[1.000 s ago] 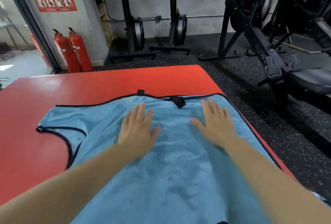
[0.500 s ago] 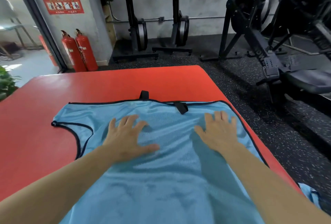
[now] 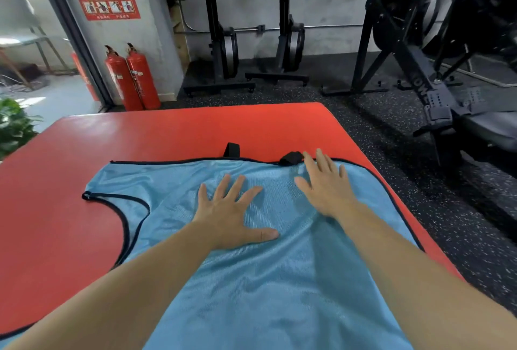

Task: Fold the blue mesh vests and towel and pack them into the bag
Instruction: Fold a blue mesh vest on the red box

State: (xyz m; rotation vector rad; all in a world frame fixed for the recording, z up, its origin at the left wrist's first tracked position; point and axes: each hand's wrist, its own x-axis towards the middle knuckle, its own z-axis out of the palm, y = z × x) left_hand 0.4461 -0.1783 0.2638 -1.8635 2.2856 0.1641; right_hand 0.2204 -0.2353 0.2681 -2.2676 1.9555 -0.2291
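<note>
The vest [image 3: 251, 279] lies flat on the red surface [image 3: 167, 131]. The left hand [image 3: 229, 215] presses its middle with fingers [image 3: 224, 187] spread, probably to pin and smooth the mesh. The right hand [image 3: 327, 190], fingers straight and slightly apart, reaches the far hem beside a black strap [image 3: 291, 158].

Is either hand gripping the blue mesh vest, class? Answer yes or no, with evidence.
No: the left hand and the right hand lie flat on the blue mesh vest, fingers straight and spread.
</note>
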